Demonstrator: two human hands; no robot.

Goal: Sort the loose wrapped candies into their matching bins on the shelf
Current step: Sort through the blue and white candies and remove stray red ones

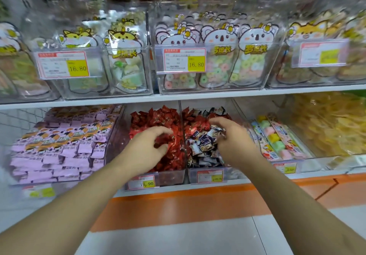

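Shelf bins: left hand [150, 145] grips red candies [174, 151], right hand [233, 141] pinches dark-wrapped candies [204, 141].

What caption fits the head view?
Left hand in the red candies, right hand over the dark-wrapped candies.

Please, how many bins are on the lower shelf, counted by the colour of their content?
Purple packets: 1
Red candies only: 1
Dark blue candies mixed with red: 1
Pastel marshmallow packs: 1
Yellow sweets: 1
Total: 5
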